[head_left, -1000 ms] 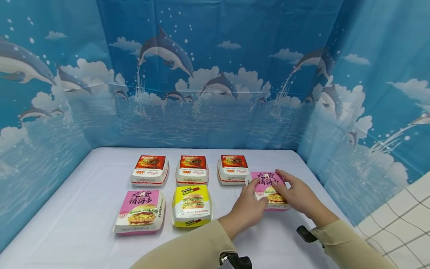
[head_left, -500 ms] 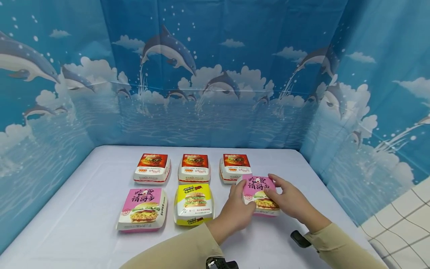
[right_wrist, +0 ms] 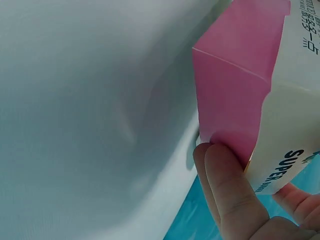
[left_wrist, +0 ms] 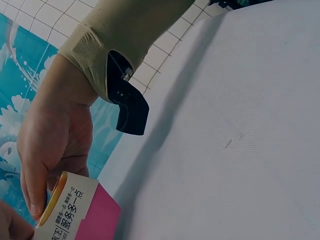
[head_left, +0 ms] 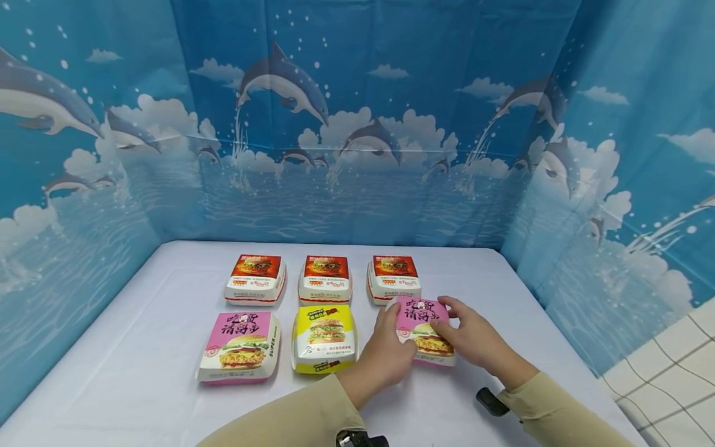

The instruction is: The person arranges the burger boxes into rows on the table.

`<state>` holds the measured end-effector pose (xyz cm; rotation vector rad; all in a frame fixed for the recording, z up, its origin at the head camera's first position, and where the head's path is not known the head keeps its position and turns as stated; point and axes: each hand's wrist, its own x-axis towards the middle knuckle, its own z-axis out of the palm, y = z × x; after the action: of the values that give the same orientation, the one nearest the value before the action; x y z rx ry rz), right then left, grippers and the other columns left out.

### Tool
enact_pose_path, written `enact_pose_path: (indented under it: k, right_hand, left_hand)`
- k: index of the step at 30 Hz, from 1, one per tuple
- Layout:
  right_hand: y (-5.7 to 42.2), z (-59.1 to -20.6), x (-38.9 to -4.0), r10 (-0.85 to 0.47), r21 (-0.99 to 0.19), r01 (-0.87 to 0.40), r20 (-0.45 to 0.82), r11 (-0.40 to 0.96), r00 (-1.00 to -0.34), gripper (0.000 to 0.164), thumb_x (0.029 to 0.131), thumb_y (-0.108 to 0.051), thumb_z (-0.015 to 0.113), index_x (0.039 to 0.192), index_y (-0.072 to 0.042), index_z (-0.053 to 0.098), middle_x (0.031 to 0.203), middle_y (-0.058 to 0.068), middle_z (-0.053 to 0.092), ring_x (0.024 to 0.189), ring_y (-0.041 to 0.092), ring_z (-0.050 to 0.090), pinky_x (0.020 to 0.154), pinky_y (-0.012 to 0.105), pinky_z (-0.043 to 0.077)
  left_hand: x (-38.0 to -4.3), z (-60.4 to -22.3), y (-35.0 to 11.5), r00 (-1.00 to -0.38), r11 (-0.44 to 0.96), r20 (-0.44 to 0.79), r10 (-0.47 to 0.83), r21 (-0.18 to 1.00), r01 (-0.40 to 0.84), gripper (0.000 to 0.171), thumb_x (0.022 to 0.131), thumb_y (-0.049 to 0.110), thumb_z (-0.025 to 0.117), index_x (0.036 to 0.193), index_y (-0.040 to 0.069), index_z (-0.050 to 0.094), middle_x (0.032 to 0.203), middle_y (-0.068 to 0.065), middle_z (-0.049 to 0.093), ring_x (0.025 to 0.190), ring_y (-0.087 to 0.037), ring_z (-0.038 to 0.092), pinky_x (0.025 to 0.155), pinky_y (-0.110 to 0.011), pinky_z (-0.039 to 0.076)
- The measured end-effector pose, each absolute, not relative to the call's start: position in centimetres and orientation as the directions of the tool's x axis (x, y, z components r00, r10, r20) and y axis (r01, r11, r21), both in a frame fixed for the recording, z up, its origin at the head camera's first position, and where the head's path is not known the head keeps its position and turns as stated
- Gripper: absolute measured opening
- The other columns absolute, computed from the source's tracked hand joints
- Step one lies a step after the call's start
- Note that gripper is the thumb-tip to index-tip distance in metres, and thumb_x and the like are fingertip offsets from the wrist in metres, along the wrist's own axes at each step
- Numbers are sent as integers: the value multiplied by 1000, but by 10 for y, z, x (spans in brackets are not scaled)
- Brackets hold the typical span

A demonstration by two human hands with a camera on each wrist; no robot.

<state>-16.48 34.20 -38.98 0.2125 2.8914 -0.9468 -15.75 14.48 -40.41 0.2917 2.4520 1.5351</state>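
Note:
A pink and white burger box (head_left: 423, 329) with a printed burger on its lid is between my two hands, at the right of the table. My left hand (head_left: 385, 354) grips its left side, thumb near the front edge. From the right, my right hand (head_left: 475, 335) holds it, thumb on the lid and fingers round the side. In the right wrist view, fingertips press against the pink lower part of the box (right_wrist: 232, 90). The left wrist view shows the box's printed end (left_wrist: 75, 210) with the right hand (left_wrist: 50, 140) beyond it.
On the white table (head_left: 128, 347), another pink burger box (head_left: 240, 347) lies at left, beside a yellow one (head_left: 324, 338). Behind them stand three red and white burger boxes (head_left: 256, 279) in a row. A blue dolphin curtain (head_left: 357, 192) surrounds the back and sides.
Both hands have carried the pink burger box leftward and somewhat nearer, toward the yellow box. The camera view has shifted slightly; the other boxes stay in place.

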Motion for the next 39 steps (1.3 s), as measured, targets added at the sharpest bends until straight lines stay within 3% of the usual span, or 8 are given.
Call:
enact_pose_path:
  k: [8, 16, 39]
  right_hand:
    - [339, -396, -168, 97, -580, 165, -146, 797, -984, 76, 99, -51, 69, 160, -16, 40, 145, 25, 57, 112, 30, 64, 86, 46, 61]
    - [335, -396, -168, 110, -572, 183, -160, 799, -981, 77, 97, -51, 71, 160, -17, 41, 144, 25, 57, 110, 30, 64, 85, 46, 62]
    - [332, -403, -169, 95, -542, 160, -146, 825, -985, 75, 100, -49, 69, 161, -16, 42, 146, 25, 58, 114, 32, 62, 89, 48, 61]
  left_hand:
    - [-160, -410, 142, -952, 447, -113, 285, 894, 27, 81, 95, 16, 62, 167, 21, 27, 177, -16, 13, 155, -40, 36, 116, -58, 44]
    - [-161, -412, 138, -948, 445, -120, 296, 895, 26, 78, 97, 14, 61, 167, 17, 27, 177, -16, 16, 161, -41, 24, 126, -61, 28]
    - [-162, -421, 136, -947, 463, -136, 290, 886, 14, 78, 100, 21, 61, 168, 13, 24, 177, -16, 15, 161, -41, 23, 126, -60, 28]
